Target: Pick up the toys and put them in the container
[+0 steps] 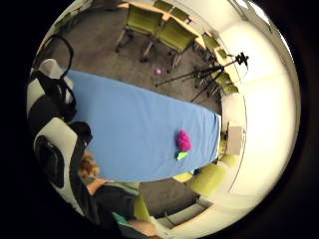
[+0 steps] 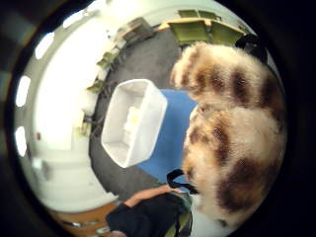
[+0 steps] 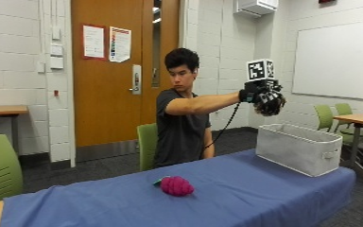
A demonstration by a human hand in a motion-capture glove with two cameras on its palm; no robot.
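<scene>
A person behind the table (image 3: 244, 189) stretches the right hand (image 3: 266, 99) out level, high above the container (image 3: 298, 147), fingers curled round a plush toy (image 2: 232, 133) of cream fur with brown patches; in the outside view the glove mostly hides it. The white container stands at the table's end edge, on the blue cloth, open side up, with something pale inside that cannot be made out. A magenta toy (image 3: 177, 186) with a green leaf lies mid-table, nearer the person's edge.
</scene>
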